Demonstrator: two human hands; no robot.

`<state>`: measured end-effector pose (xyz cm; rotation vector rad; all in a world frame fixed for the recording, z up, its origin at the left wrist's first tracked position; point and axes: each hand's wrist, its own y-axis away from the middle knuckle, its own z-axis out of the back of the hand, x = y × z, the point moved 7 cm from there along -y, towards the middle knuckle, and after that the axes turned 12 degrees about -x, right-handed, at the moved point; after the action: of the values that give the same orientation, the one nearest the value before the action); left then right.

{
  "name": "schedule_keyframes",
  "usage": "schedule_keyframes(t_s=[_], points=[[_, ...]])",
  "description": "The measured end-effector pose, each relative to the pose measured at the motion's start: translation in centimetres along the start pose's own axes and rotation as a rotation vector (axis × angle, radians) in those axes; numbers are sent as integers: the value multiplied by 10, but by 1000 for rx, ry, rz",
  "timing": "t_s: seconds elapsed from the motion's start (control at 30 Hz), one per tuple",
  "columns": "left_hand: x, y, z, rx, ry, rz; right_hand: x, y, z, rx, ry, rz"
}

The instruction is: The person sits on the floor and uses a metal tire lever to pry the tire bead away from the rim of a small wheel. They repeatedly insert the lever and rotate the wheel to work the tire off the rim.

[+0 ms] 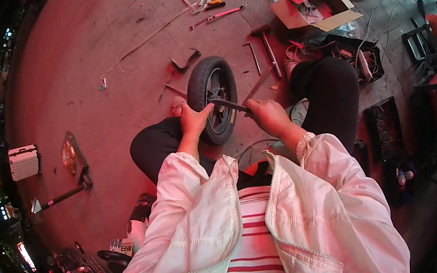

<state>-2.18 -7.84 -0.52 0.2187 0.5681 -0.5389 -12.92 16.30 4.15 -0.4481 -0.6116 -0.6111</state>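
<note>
A small black wheel with its tyre (199, 80) stands upright, slightly tilted, on the floor between my knees. My left hand (193, 121) grips the tyre's near left side, its thumb up by the rim and close to the bar's end. My right hand (272, 117) is closed round a dark flat pry bar (233, 105), which lies level across the wheel's spoked face. How the bar's tip meets the rim is hidden. A second thin bar (260, 80) slants away just beyond my right hand; whether that hand touches it, I cannot tell.
Past the wheel lie a curved dark bracket (186, 61), a hammer (269, 51), an L-shaped rod (254, 58) and a red wrench (226, 12). An open cardboard box (337, 25) and a black parts tray (373, 63) stand far right. A white slatted box (24, 162) sits left.
</note>
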Motion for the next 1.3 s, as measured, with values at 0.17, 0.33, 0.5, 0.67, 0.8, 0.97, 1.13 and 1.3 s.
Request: schedule_keyframes(t_s=[0.17, 0.33, 0.5, 0.67, 0.8, 0.97, 1.13, 1.3], points=[[4, 5, 3, -74, -58, -9, 44, -43, 44, -117, 33, 106], [30, 0, -3, -45, -216, 87, 52, -73, 59, -89, 337, 20], [25, -2, 3, -17, -240, 96, 66, -79, 42, 232, 533, 175], [33, -6, 7, -22, -213, 137, 90, -87, 3, 485, 651, 331], [36, -7, 7, -1, -210, 142, 117, -99, -14, 567, 677, 442], [38, -6, 6, 23, -205, 129, 127, -114, -51, 619, 696, 484], [64, -23, -12, 0, -88, 22, 115, -133, -130, 487, 937, 554], [80, -14, -7, -8, -65, 100, 119, -130, -112, 696, 749, 513]])
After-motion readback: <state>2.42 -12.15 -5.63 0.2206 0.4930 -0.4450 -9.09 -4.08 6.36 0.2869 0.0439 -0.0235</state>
